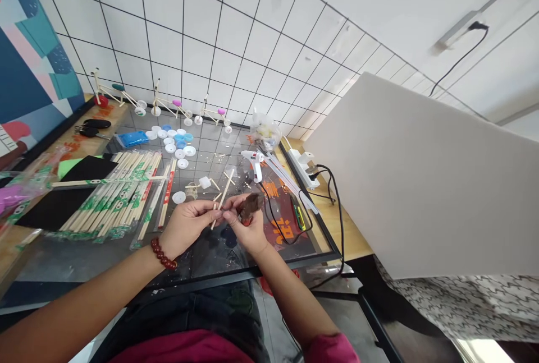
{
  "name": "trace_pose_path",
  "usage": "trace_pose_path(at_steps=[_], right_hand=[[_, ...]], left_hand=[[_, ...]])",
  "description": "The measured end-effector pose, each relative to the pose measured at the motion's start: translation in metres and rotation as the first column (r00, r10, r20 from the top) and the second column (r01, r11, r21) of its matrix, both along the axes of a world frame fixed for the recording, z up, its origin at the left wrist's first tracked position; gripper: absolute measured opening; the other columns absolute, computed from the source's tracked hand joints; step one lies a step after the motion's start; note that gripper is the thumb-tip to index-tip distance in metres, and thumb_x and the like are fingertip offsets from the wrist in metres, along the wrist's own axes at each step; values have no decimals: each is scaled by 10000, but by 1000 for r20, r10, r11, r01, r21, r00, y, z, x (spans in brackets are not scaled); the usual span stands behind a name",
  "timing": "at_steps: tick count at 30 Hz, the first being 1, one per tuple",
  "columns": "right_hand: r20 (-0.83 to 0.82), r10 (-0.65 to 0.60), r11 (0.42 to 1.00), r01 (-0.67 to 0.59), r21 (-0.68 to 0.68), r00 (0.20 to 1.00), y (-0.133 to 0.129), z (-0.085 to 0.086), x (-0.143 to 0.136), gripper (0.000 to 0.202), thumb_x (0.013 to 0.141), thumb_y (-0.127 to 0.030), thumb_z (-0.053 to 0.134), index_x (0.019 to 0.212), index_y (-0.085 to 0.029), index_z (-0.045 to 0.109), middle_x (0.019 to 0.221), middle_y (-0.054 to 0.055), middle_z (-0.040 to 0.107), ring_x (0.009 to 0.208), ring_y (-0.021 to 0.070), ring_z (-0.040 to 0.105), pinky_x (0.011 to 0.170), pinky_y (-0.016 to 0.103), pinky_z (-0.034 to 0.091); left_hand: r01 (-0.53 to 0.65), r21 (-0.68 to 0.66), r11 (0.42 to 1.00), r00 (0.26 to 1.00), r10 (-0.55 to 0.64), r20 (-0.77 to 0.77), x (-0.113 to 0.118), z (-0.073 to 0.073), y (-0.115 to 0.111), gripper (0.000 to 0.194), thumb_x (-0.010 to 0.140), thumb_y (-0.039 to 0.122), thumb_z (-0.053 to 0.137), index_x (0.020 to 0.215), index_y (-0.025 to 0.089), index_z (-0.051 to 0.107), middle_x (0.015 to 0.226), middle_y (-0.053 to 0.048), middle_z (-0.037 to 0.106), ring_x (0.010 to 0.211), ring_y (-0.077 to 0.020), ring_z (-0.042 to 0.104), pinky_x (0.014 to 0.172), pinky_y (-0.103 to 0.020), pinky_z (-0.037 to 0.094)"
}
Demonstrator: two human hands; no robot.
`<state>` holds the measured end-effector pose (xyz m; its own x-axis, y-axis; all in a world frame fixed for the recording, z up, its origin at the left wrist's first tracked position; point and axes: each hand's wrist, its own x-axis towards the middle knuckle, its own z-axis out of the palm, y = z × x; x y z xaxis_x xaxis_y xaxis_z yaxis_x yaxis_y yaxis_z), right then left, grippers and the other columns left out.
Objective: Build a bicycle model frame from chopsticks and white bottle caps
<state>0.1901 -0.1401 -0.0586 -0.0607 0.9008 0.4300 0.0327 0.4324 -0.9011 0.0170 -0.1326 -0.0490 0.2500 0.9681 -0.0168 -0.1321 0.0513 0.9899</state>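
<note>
Left fingers [205, 219] clamped on a pale stick [226, 189], right fingers [238, 228] curled around a dark-brown object [252, 203]

Orange characters [283, 230] on tabletop [197, 256], apparently Chinese; wording unreadable.

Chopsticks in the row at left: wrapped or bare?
Wrapped: the chopsticks lie in clear sleeves with green print. By contrast, the held stick shows bare wood.

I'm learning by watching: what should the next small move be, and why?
Probably steady the wooden stick with the left hand before shifting grip: both hands' fingertips are close together near its lower part, and the right hand also seems to hold a brown object, leaving it less free.
</note>
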Motion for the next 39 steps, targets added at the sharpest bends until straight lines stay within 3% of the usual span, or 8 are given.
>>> trace_pose_path(at_steps=[1, 4, 8, 16, 21, 28, 33, 39], right_hand=[[-30, 7, 998, -9, -66, 1000, 0, 1, 0, 300, 873, -425, 806, 920, -254, 564, 835, -2, 677, 635, 134, 554, 631, 291, 508], [-102, 0, 982, -20, -186, 995, 2, 2, 1, 373, 811, -468, 851, 882, -252, 555, 804, -12, 663, 680, 150, 589, 677, 305, 525], [-88, 15, 961, -39, -274, 996, 4, 5, 1, 475, 700, -493, 928, 850, -252, 547, 789, -20, 661, 700, 160, 610, 702, 318, 543], [-29, 95, 952, -99, -289, 995, 3, 8, 2, 484, 682, -496, 946, 837, -252, 557, 766, -23, 635, 649, 143, 563, 636, 301, 511], [-62, 28, 968, -42, -249, 998, 5, 7, 3, 500, 685, -494, 940, 849, -262, 529, 788, -14, 656, 679, 158, 595, 665, 315, 531], [88, 33, 989, -20, -146, 996, 6, 0, 3, 362, 762, -428, 878, 870, -250, 582, 752, -34, 622, 646, 133, 532, 649, 293, 473], [93, -26, 987, 40, -154, 995, 7, 4, 5, 386, 758, -441, 884, 911, -247, 589, 798, -35, 642, 669, 132, 552, 685, 300, 480], [-8, -38, 959, 34, -282, 999, 12, 6, 8, 511, 665, -435, 941, 944, -253, 554, 793, -70, 556, 697, 120, 524, 676, 271, 468]], left_hand=[[-11, -1, 1000, 1000, 11, -17, 0, 0, -1, 311, 770, 439, 835, 923, 169, 831, 679, -13, 719, 659, -148, 607, 675, -272, 490], [-26, -27, 999, 998, 24, -60, 1, 2, -4, 712, 742, 415, 837, 1389, 149, 705, 697, 14, 739, 663, -158, 624, 705, -287, 507], [35, -19, 999, 988, -37, -147, 2, 6, -6, 886, 758, 406, 800, 1557, 116, 551, 655, 39, 727, 621, -147, 597, 721, -288, 499], [91, -107, 990, 992, -99, -79, 2, 3, -1, 843, 673, 382, 885, 1445, 133, 657, 622, 38, 725, 581, -138, 620, 693, -278, 514], [237, -326, 915, 968, -194, 160, 0, 9, 0, 566, 604, 419, 979, 1082, 155, 829, 862, -92, 822, 783, -200, 760, 769, -317, 607], [277, -415, 867, 959, -224, 172, -4, 13, -1, 433, 514, 407, 1047, 776, 129, 844, 789, -113, 803, 762, -182, 753, 744, -280, 629], [199, -442, 875, 960, -83, 268, -4, 18, 3, 366, 533, 314, 1057, 738, 131, 816, 776, -81, 796, 762, -178, 764, 764, -285, 655], [34, -505, 862, 918, 172, 356, -10, 32, 15, 203, 753, 79, 904, 661, 120, 728, 759, -70, 783, 740, -148, 761, 765, -241, 652]])
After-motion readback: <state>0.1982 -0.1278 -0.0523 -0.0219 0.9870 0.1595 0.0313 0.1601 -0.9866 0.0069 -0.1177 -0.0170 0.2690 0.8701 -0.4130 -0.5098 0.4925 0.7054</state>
